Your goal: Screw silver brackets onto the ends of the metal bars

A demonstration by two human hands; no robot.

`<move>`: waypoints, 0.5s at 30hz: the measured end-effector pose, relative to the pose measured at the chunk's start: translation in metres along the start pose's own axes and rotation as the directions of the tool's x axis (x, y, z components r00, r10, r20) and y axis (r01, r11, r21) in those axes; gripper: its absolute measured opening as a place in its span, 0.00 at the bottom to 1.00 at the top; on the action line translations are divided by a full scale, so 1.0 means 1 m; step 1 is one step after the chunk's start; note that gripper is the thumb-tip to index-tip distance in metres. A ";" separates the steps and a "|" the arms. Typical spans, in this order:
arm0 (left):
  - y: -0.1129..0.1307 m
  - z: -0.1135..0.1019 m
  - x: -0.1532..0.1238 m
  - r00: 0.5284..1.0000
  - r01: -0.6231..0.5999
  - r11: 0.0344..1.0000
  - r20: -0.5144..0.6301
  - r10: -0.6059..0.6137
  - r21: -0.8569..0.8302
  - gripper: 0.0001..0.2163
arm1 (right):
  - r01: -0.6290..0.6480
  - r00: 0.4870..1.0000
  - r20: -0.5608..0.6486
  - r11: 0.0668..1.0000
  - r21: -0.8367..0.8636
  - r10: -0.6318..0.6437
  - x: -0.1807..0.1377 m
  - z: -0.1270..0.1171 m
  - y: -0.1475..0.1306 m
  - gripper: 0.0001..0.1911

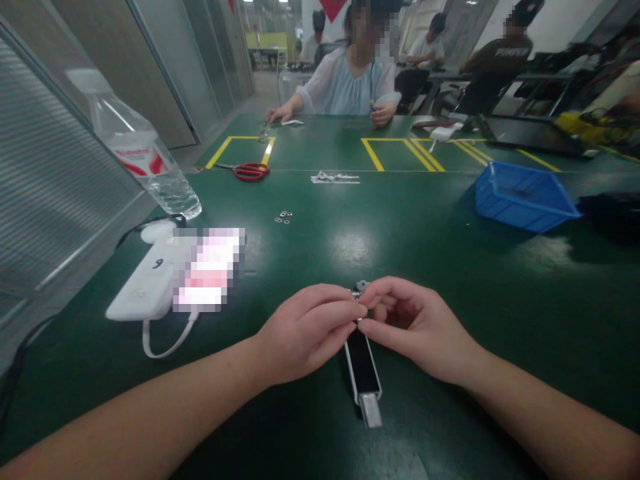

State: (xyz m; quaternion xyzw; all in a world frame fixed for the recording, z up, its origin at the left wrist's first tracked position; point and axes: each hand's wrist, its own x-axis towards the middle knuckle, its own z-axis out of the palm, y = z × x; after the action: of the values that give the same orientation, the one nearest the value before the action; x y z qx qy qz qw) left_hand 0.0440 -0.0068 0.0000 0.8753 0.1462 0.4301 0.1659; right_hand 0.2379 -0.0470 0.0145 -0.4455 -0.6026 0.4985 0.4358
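In the middle of the green table lies a long black piece with silver edges [363, 363] and a metal tab at its near end. My left hand [313, 327] is closed over its far end, thumb and fingertips pressed together. From the other side my right hand [415, 327] pinches at the same spot, its fingertips meeting those of my left hand. A bit of small shiny metal shows between the fingers, too covered to name. Just beyond the fingertips a flat metal piece with a hole [363, 285] shows.
Small metal rings [283, 217] lie ahead, with red-handled scissors [251, 172] and a pile of thin silvery parts [334, 178] farther back. A water bottle [143, 150], white power bank [143, 283] and lit phone [213, 270] are left; a blue bin [525, 197] stands right. A person [350, 80] sits opposite.
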 end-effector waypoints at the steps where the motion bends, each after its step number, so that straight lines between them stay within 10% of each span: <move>1: -0.001 -0.001 0.000 1.000 -0.003 1.000 0.010 0.002 0.018 0.12 | 0.011 1.000 -0.015 0.999 -0.036 -0.012 0.001 -0.003 0.001 0.08; 6: -0.011 -0.008 0.000 0.983 0.086 0.979 0.144 -0.113 0.184 0.10 | 0.023 0.993 -0.105 0.954 -0.299 -0.057 0.008 -0.027 0.006 0.09; 15: -0.018 -0.009 0.000 0.892 0.265 0.952 0.334 -0.303 0.156 0.11 | -0.111 0.989 -0.111 0.981 -0.157 0.094 0.017 -0.041 0.009 0.14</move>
State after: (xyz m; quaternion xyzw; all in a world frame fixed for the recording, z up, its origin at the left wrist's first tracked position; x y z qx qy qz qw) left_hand 0.0348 0.0111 -0.0023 0.9150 0.2631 0.2282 0.2037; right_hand 0.2745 -0.0211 0.0118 -0.5353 -0.5940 0.4458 0.4024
